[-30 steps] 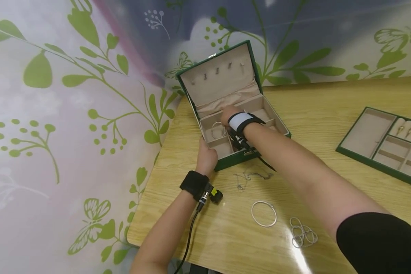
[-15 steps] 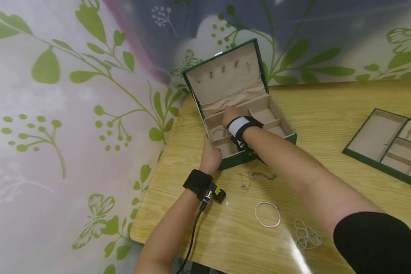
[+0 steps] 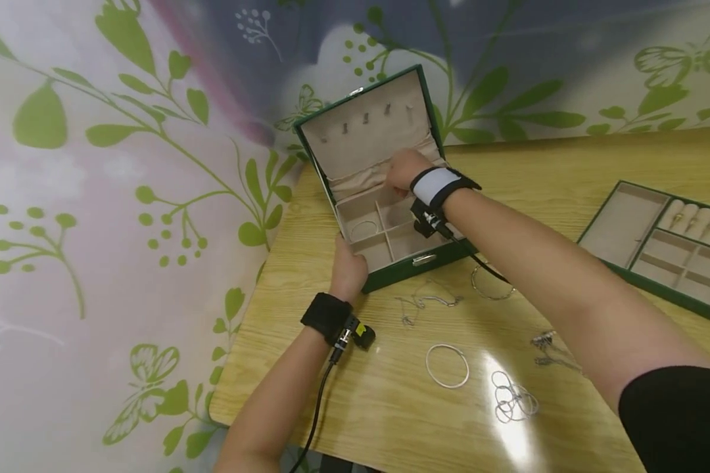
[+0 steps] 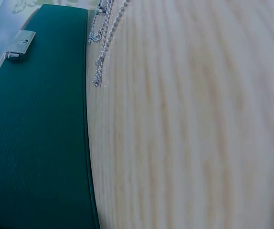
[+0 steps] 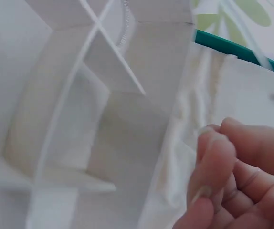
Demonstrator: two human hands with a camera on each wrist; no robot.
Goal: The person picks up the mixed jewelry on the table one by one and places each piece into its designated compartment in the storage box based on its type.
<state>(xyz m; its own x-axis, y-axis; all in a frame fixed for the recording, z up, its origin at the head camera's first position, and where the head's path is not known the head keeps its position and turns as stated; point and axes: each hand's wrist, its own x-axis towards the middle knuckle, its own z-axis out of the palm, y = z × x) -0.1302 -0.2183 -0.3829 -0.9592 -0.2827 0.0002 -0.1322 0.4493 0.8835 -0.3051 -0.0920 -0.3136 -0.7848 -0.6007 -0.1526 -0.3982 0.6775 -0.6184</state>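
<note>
A green jewelry box (image 3: 402, 269) stands open, its beige inside split into compartments. At its front left corner my left hand (image 3: 349, 269) holds the box, its fingers partly hidden behind the side. The left wrist view shows the green front wall (image 4: 36, 119) and clasp (image 4: 21, 43). My right hand (image 3: 409, 172) hovers over the back of the box near the lid. In the right wrist view its fingers (image 5: 218, 157) are curled with the tips close together, and nothing shows between them. A silver bracelet (image 3: 363, 222) lies in the back left compartment.
On the wooden table lie a bangle (image 3: 447, 366), a thin chain (image 3: 428, 302), a patterned bracelet (image 3: 492, 281), a coiled chain (image 3: 515, 397) and another chain (image 3: 553, 351). A divided green tray (image 3: 674, 249) with rings is at right. A patterned wall covering borders the table.
My right hand has risen out of the compartments, back and right toward the lid. The bracelet beside it now lies in the back left compartment. My left hand stays at the corner.
</note>
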